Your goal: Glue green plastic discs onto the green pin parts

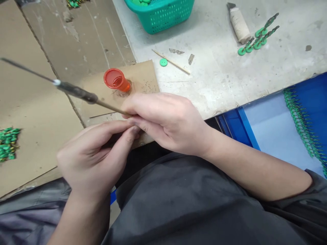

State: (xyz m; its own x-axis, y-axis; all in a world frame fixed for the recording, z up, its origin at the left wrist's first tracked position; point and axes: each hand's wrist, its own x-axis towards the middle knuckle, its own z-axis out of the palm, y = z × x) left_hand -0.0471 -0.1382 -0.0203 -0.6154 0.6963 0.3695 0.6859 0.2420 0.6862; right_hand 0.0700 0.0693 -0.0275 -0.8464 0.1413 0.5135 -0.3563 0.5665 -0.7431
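Observation:
My right hand (166,122) is closed, thumb and forefinger pinching a long thin rod (109,106). The rod points up and left, with a brown shaft, a thicker dark section, a white band and a thin dark tip. My left hand (94,153) is also closed, fingertips pressed together right against the right thumb. Whatever those left fingers pinch is hidden. Just beyond the hands, a small orange-red cup (110,77) of liquid stands on cardboard (145,73). A green button (163,62) lies by a pointed wooden stick (178,66).
A green basket (166,17) holding green pieces stands at the back. A blade with a wrapped handle (239,25) lies near several green buttons with twisted dark stems (257,42). A green pile (9,144) sits at left. Blue bins (304,115) are below the table's right edge.

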